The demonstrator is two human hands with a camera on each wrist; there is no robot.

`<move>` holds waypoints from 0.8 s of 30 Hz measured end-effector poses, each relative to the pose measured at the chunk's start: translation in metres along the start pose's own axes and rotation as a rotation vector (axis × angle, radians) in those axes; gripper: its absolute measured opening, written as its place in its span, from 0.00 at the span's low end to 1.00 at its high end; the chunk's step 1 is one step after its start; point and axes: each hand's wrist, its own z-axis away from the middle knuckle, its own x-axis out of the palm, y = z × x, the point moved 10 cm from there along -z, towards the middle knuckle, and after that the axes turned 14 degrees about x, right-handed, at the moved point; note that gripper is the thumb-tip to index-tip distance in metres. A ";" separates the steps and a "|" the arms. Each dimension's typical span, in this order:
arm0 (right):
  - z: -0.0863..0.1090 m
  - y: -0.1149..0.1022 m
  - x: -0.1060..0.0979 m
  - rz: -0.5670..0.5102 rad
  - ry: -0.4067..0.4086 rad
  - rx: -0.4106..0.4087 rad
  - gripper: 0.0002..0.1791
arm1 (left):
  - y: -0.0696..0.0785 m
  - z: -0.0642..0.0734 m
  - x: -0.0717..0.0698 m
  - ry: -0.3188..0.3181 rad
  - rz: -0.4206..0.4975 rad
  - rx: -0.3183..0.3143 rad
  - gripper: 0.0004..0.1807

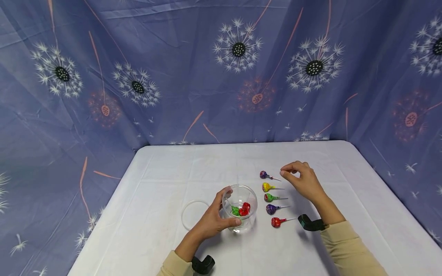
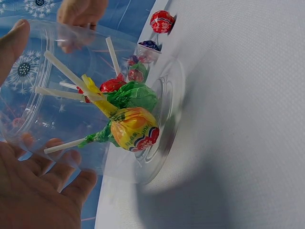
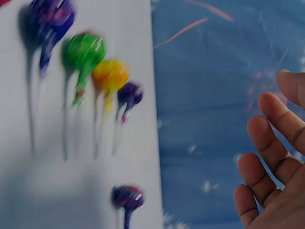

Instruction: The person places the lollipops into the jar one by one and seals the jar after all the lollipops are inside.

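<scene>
While left fingers (image 2: 78, 188) hold cup (image 1: 247, 226), lollipops (image 1: 263, 174) near right fingers (image 1: 293, 167).

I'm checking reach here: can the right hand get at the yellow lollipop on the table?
Probably yes: the right hand looks empty and nearby, and nothing covers the yellow lollipop.

My head view looks forward and down over the table (image 1: 138, 214) and cloth (image 1: 193, 76). My left wrist view sits close to the cup (image 2: 71, 119), tipped sideways. My right wrist view, tipped too, faces the candies (image 3: 85, 50). I see the cup in the first two, candies in all three.
</scene>
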 end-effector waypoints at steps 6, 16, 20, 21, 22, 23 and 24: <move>-0.010 0.036 -0.002 0.021 0.003 0.090 0.16 | 0.000 -0.001 0.000 -0.001 0.003 0.005 0.51; -0.020 0.083 -0.008 0.064 0.034 0.138 0.16 | -0.003 -0.001 -0.001 0.002 -0.010 -0.001 0.51; -0.022 0.100 -0.007 0.092 0.011 0.196 0.18 | -0.003 -0.001 0.000 -0.001 -0.007 0.002 0.52; -0.022 0.104 -0.006 0.096 0.002 0.212 0.19 | -0.004 -0.001 0.000 -0.002 -0.007 0.001 0.52; -0.022 0.108 -0.005 0.102 -0.008 0.225 0.19 | -0.004 -0.001 0.000 -0.003 -0.008 0.001 0.52; -0.022 0.111 -0.005 0.108 -0.014 0.235 0.19 | -0.004 -0.001 0.000 -0.003 -0.008 0.002 0.52; -0.022 0.114 -0.004 0.115 -0.021 0.242 0.19 | -0.004 -0.001 0.000 -0.003 -0.007 0.002 0.52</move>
